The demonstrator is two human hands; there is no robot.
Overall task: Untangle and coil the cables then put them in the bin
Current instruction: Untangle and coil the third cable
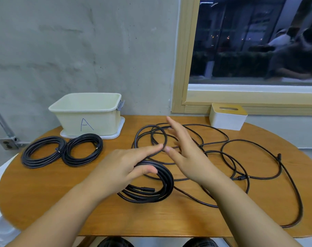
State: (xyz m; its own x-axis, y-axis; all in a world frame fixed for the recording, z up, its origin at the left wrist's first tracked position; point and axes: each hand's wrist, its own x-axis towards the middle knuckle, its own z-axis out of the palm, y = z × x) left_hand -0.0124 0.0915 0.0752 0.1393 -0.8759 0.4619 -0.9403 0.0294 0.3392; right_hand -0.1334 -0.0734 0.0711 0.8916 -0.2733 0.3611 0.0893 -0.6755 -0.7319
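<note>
Closest to the camera on the wooden table, the left hand has a half-wound coil of black cable, thumb and fingers curled around the loops, index finger stretched out along the strand. Just right of the coil, the right hand is flat and relaxed, fingers straight and spread, holding nothing, hovering over the loose cable that sprawls right and behind the coil in a messy tangle. Left and behind the coil sit two finished coils side by side. Behind those is the cream bin with a handwritten "A" on the front. Far right of the coil, by the window, a white tissue box.
</note>
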